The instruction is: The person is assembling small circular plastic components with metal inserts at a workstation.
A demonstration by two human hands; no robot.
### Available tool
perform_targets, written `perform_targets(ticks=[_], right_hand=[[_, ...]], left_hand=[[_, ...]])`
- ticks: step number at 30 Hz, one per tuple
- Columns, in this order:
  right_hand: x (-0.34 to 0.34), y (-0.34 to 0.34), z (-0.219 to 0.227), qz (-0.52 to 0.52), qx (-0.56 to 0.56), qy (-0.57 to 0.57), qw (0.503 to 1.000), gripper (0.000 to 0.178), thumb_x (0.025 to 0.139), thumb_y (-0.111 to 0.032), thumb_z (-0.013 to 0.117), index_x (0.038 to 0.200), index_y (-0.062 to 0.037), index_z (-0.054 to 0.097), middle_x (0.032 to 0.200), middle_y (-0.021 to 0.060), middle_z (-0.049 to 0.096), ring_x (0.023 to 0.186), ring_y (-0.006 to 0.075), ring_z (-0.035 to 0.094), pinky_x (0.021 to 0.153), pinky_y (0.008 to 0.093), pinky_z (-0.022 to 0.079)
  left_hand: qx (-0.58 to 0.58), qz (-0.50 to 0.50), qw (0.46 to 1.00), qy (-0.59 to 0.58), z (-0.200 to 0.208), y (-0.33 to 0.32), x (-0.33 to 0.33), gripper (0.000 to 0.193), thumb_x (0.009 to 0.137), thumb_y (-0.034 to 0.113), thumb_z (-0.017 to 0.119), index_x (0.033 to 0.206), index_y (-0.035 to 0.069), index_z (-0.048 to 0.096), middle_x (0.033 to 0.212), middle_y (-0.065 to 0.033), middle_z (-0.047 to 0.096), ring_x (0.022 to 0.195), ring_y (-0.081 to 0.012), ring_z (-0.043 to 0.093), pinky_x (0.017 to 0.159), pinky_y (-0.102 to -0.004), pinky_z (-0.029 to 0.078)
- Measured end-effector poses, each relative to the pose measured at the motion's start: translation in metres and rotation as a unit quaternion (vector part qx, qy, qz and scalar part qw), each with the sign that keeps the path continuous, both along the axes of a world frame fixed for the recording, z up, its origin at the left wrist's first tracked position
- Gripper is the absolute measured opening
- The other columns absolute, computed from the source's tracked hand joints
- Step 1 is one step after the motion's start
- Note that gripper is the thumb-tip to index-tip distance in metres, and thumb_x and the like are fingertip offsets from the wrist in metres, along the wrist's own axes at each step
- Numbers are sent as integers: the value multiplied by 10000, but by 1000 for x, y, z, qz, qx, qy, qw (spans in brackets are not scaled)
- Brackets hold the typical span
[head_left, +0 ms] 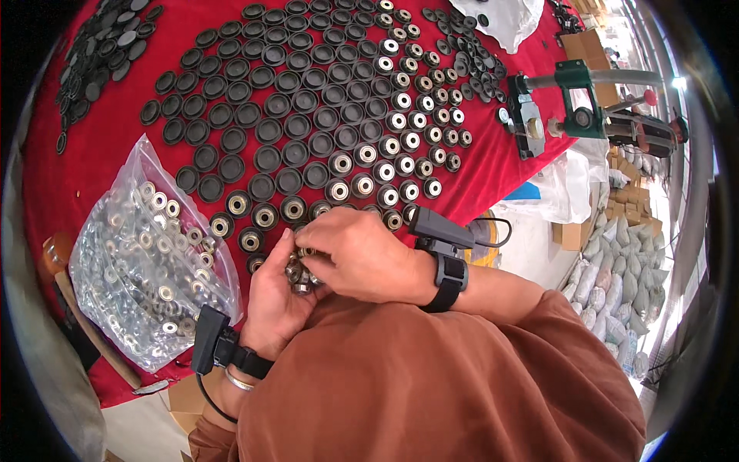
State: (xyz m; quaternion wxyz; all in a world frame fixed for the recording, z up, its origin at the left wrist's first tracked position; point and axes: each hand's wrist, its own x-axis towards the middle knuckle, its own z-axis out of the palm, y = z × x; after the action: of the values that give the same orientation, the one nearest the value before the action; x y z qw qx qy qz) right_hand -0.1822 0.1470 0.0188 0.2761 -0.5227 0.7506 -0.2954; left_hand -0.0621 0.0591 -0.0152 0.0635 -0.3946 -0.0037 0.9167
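Note:
My left hand (273, 304) is cupped at the near edge of the red-covered table, holding several small metal ball bearings (301, 287). Over it lies my right hand (362, 254), fingers curled down into the same bearings; what its fingertips grip is hidden. Beyond my hands, round black caps (268, 159) stand in rows, cup side up. Bearings (364, 184) sit in the caps of the right-hand and nearest rows. To the left of my left hand rests a clear plastic bag (127, 269) full of loose bearings.
A hammer (92, 327) with a wooden handle lies beyond the bag. Loose black discs (115, 46) are heaped at the far left, more black pieces (473, 58) at the far right. A green hand press (577, 108) stands at the table's right edge. Filled sacks (616, 285) lie on the floor.

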Motion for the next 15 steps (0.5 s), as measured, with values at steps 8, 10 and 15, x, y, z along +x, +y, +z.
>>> perform_targets(ticks=[8,10,15], right_hand=[[-48,-9,-33,-38,-50,180,982,159,716,-34,631,865,23,638,843,142,613,797,300,578,707,367,485],[-47,-13,-38,-16,-51,206,977,87,662,-38,587,740,-1,585,772,130,556,782,301,537,744,365,445],[-45,-14,-43,3,-54,215,975,126,640,-59,589,758,-14,595,773,109,558,788,280,541,740,354,445]], left_hand=[[-17,-8,1000,5,2,-3,1,323,944,333,422,1049,74,583,904,-63,632,806,-201,617,676,-377,546],[-14,-5,1000,6,2,-3,2,322,943,332,424,1049,72,582,898,-62,631,808,-202,617,676,-379,546],[-10,16,1000,7,1,-6,3,327,949,329,409,1063,69,572,902,-62,625,808,-206,616,676,-379,547]])
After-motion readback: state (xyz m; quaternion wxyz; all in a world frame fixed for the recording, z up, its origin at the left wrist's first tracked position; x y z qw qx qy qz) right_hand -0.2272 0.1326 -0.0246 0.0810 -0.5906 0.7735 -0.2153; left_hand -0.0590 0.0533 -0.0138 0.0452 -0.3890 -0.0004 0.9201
